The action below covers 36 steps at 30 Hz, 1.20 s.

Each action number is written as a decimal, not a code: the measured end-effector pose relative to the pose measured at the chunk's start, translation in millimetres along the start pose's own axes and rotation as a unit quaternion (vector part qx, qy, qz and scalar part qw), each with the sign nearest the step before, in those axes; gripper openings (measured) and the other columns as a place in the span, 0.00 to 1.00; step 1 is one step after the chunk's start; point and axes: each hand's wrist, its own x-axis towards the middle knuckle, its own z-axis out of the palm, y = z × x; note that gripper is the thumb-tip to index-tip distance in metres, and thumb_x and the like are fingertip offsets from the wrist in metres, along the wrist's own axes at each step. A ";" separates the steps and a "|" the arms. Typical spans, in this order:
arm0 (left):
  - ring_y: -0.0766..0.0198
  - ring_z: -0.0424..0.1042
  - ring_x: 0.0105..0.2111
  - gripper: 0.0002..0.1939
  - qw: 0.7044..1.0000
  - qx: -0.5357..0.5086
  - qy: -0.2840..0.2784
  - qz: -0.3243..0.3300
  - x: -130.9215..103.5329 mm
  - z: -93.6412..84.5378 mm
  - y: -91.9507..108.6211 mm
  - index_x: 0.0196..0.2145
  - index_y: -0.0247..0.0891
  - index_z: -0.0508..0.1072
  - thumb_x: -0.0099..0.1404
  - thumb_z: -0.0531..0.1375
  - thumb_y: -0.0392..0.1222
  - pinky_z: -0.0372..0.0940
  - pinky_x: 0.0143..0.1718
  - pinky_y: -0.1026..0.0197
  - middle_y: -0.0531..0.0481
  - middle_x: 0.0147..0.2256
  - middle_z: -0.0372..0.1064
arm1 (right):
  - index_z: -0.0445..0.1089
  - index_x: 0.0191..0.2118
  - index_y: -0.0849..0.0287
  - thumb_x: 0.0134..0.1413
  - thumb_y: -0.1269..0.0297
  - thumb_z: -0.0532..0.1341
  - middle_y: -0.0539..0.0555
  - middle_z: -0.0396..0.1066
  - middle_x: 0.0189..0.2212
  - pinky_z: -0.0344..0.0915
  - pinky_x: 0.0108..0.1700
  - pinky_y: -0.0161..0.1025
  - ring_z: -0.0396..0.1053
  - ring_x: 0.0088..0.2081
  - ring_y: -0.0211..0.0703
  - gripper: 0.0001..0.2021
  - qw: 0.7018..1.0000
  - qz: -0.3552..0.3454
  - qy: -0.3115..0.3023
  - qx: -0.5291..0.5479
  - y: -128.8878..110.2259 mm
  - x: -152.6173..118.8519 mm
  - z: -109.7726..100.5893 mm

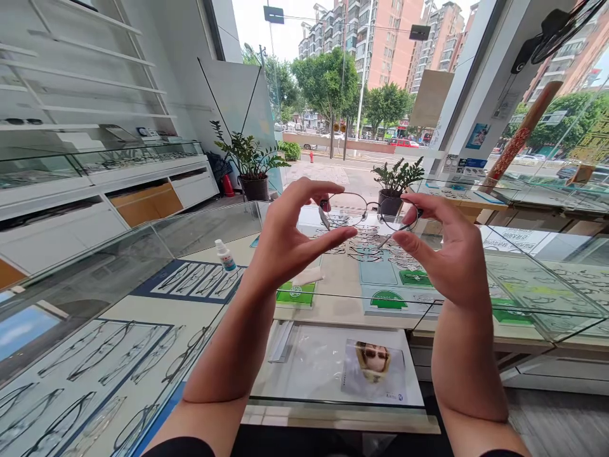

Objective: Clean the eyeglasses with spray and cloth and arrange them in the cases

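Observation:
A pair of thin dark-rimmed eyeglasses (373, 204) is held up above the glass counter, lenses side by side. My left hand (304, 238) grips its left end, index finger over the top and thumb stretched out below. At the other end, my right hand (442, 238) pinches the frame between curled fingers and thumb. The temple arms are partly seen, and some of their length is hidden by the fingers. Below the glasses, several spectacle frames (366, 254) lie inside the display case.
A white spray bottle (225, 256) stands on the counter to the left, near a folded cloth (307, 276). Trays of eyeglasses (95, 355) fill the case at left. A pull-out shelf (304, 355) with a printed card (374, 370) is in front. Potted plants (254, 187) stand beyond the counter.

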 end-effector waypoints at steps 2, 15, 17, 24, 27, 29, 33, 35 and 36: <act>0.54 0.77 0.45 0.30 1.000 0.002 -0.003 -0.004 0.1 0.2 -1.0 0.58 0.45 0.80 0.70 0.71 0.68 0.74 0.52 0.50 0.47 0.44 0.79 | 0.80 0.61 0.45 0.66 0.46 0.74 0.55 0.80 0.44 0.78 0.59 0.57 0.78 0.48 0.54 0.22 1.000 0.000 0.002 0.001 0.6 0.2 0.0; 0.54 0.78 0.45 0.30 1.000 0.002 0.005 0.003 -0.2 -1.5 3.5 0.58 0.44 0.79 0.71 0.70 0.68 0.74 0.52 0.50 0.46 0.45 0.79 | 0.79 0.62 0.45 0.67 0.50 0.74 0.54 0.80 0.44 0.78 0.58 0.56 0.78 0.48 0.53 0.21 1.000 -0.002 0.003 -0.005 -0.4 0.2 -1.1; 0.53 0.78 0.46 0.30 1.000 0.006 0.004 -0.001 -0.3 -1.6 3.7 0.58 0.45 0.79 0.71 0.70 0.69 0.74 0.53 0.50 0.46 0.45 0.79 | 0.79 0.62 0.45 0.67 0.51 0.75 0.54 0.80 0.44 0.78 0.58 0.56 0.78 0.48 0.53 0.21 1.000 -0.003 0.004 -0.003 -0.4 0.0 -1.3; 0.53 0.77 0.46 0.30 1.000 0.018 0.010 0.001 -0.8 0.1 2.1 0.58 0.46 0.79 0.70 0.70 0.70 0.74 0.53 0.49 0.47 0.45 0.79 | 0.78 0.64 0.44 0.68 0.51 0.73 0.55 0.81 0.48 0.77 0.61 0.58 0.79 0.52 0.55 0.22 1.000 0.000 -0.010 -0.012 1.4 -0.1 -2.3; 0.53 0.77 0.45 0.30 1.000 0.022 0.018 0.007 -1.0 1.6 1.5 0.58 0.46 0.79 0.70 0.70 0.70 0.73 0.52 0.49 0.47 0.45 0.79 | 0.78 0.65 0.45 0.69 0.50 0.73 0.56 0.82 0.51 0.77 0.61 0.57 0.79 0.54 0.55 0.23 1.000 0.005 -0.017 -0.015 3.8 -0.2 -2.3; 0.54 0.76 0.45 0.30 0.999 0.022 0.023 0.009 -1.1 2.6 1.3 0.58 0.47 0.80 0.70 0.70 0.69 0.73 0.52 0.49 0.47 0.44 0.79 | 0.78 0.65 0.45 0.69 0.48 0.72 0.56 0.82 0.52 0.77 0.61 0.57 0.79 0.55 0.56 0.23 1.000 0.009 -0.020 -0.014 5.0 -0.3 -2.0; 0.54 0.77 0.44 0.30 0.999 0.024 0.027 0.007 -1.8 3.7 1.6 0.57 0.46 0.80 0.70 0.71 0.69 0.74 0.51 0.50 0.47 0.44 0.78 | 0.78 0.66 0.45 0.69 0.45 0.72 0.57 0.81 0.55 0.77 0.61 0.56 0.78 0.57 0.56 0.24 0.999 0.023 -0.026 -0.008 5.3 -0.3 -1.3; 0.53 0.77 0.44 0.30 0.999 0.028 0.025 0.002 -2.3 3.9 1.9 0.57 0.46 0.80 0.69 0.71 0.70 0.74 0.51 0.50 0.47 0.43 0.78 | 0.78 0.66 0.45 0.69 0.45 0.71 0.57 0.81 0.55 0.77 0.61 0.56 0.78 0.57 0.56 0.25 0.999 0.028 -0.028 -0.007 5.1 -0.5 -1.1; 0.54 0.77 0.44 0.31 0.999 0.027 0.024 0.000 -2.5 3.8 2.0 0.57 0.46 0.80 0.69 0.71 0.70 0.74 0.51 0.50 0.47 0.44 0.78 | 0.78 0.66 0.45 0.70 0.45 0.71 0.57 0.81 0.55 0.77 0.61 0.56 0.78 0.57 0.55 0.25 0.999 0.029 -0.030 -0.007 5.0 -0.6 -1.0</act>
